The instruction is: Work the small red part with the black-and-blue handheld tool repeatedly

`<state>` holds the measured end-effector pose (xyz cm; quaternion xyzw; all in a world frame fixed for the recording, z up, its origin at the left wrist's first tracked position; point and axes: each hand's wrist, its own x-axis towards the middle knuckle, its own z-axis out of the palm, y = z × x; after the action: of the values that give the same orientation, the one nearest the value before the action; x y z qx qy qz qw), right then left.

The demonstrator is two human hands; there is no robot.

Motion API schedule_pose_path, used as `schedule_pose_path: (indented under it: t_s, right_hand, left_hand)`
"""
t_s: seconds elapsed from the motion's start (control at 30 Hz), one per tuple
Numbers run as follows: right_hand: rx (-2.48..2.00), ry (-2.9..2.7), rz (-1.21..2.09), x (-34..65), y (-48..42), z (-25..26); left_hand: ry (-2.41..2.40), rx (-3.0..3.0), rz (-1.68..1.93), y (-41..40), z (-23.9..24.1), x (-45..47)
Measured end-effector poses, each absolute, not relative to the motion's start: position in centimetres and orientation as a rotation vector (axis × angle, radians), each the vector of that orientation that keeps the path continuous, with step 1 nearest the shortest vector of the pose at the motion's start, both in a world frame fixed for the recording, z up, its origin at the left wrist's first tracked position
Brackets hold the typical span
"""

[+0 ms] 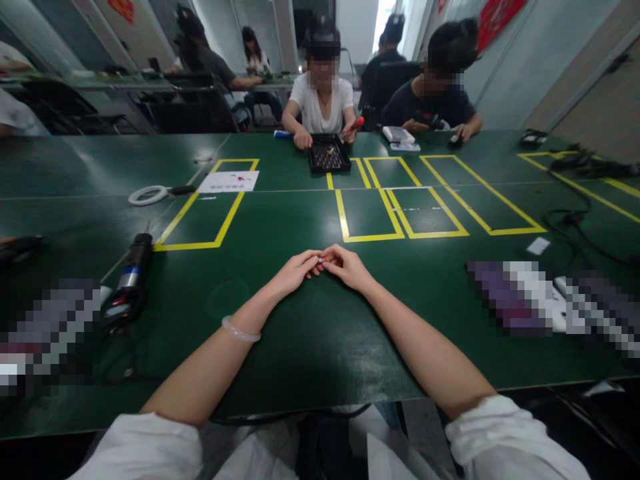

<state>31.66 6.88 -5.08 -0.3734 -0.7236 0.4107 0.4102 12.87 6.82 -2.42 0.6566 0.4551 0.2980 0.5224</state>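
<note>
Above the green table, my left hand and my right hand meet at the fingertips. Both are closed, pinching a small orange-and-white piece between them. The fingers cover most of it, so its kind cannot be made out. A pale translucent bangle circles my left wrist. The forearms reach in from the table's near edge, sleeves rolled up.
Yellow tape outlines mark the tabletop ahead. A dark cylindrical tool lies left, near a white ring and a printed sheet. Opposite, a person handles a black tray and a red-handled tool. Cables run right.
</note>
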Motion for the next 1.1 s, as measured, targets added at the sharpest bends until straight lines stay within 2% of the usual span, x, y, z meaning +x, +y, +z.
schedule_pose_path:
  t_s: [0.3,0.5,1.1]
  right_hand:
    - [-0.949,-1.845,1.029,31.5,6.7,-5.3]
    - [-0.968,-1.745,1.149,31.5,7.0,-5.5]
    - [-0.982,-1.791,0.996,31.5,7.1,-5.3]
  left_hand:
    - [1.118,1.536,0.754,6.5,-2.6,12.7]
    - [1.07,1.577,0.818,6.4,-3.1,12.5]
    - [1.07,1.558,0.927,6.6,-3.7,12.5]
